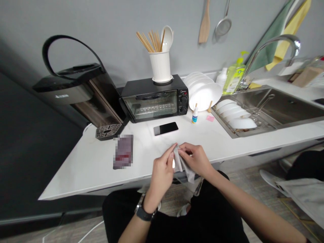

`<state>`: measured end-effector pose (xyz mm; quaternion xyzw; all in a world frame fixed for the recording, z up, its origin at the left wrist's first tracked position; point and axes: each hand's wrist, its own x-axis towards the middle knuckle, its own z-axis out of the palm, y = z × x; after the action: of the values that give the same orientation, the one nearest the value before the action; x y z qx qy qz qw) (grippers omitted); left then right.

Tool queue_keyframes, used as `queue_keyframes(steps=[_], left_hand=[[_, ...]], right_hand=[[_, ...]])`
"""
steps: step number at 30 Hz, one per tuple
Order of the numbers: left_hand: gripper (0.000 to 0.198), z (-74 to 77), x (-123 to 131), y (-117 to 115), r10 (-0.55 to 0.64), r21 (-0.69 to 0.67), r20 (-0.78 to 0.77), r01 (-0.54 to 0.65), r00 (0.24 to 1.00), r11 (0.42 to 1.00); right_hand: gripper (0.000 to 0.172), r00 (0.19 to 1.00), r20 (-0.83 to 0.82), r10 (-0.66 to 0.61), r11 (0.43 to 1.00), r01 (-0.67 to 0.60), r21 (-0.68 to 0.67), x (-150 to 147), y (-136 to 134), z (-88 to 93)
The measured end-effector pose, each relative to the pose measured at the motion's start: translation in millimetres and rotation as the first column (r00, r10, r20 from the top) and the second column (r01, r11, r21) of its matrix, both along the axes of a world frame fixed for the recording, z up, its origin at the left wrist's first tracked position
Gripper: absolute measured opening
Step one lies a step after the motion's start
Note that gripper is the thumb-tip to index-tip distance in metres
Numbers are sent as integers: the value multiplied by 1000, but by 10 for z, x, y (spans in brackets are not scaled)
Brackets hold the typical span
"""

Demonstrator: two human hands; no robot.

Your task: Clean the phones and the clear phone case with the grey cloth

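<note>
Near the counter's front edge, a light grey cloth (186, 169) hangs in folds between my two hands. My left hand (163, 172), with a dark-banded watch (145, 212) on its wrist, is closed, its thumb and fingertips pressed together at the cloth's upper edge. A small bright patch shows beside that thumb; what it belongs to is partly hidden. My right hand (196, 158) pinches the cloth from the other side. Beyond the hands lies a black-screened phone (166, 129). A small white spray bottle (194, 115) stands farther back, with a pink slip (210, 118) beside it.
A dark, blurred-out flat item (124, 152) lies left on the white counter (83, 168). Behind stand a water dispenser (83, 91), a toaster oven (154, 101) topped by a utensil holder (160, 65), and racked plates (205, 94). The sink (278, 116) is right; another person's leg (306, 165) shows below.
</note>
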<state>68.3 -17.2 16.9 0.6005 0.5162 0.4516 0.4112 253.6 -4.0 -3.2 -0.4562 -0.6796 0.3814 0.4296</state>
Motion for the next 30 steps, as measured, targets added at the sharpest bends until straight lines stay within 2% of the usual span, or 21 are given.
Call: queue_keyframes(steps=[2, 4, 6, 9, 11, 12, 19, 26, 30], left_hand=[[47, 38, -104, 72, 145, 33, 74, -147, 987, 989], [44, 76, -197, 142, 184, 41, 135, -191, 974, 981], [47, 68, -197, 147, 201, 50, 204, -216, 958, 975], [59, -44, -26, 10, 176, 39, 281, -194, 944, 980], [45, -138, 91, -107, 98, -17, 202, -97, 975, 995], [43, -173, 124, -151, 91, -30, 151, -88, 984, 996], [57, -214, 19, -158, 22, -117, -86, -32, 996, 993], [54, -217, 87, -155, 86, 1, -338, -91, 937, 996], [49, -214, 45, -179, 67, 12, -362, -67, 930, 998]], right_hand=[[30, 997, 9, 82, 993, -81, -81, 24, -28, -32], [35, 993, -20, 120, 979, -121, -163, 36, -41, -79], [41, 993, -111, 34, 982, -54, -181, 14, -25, -133], [46, 942, -276, -191, 973, 144, -181, -86, 12, -222], [47, 924, -307, -227, 964, 170, -202, -162, 5, -290], [47, 930, -294, -220, 965, 164, -204, -189, -11, -326], [40, 978, -39, -207, 975, 203, -85, -154, -130, -510], [35, 969, -97, -227, 972, 220, -81, -208, -89, -502], [43, 949, -144, -282, 959, 280, -34, -257, 23, -438]])
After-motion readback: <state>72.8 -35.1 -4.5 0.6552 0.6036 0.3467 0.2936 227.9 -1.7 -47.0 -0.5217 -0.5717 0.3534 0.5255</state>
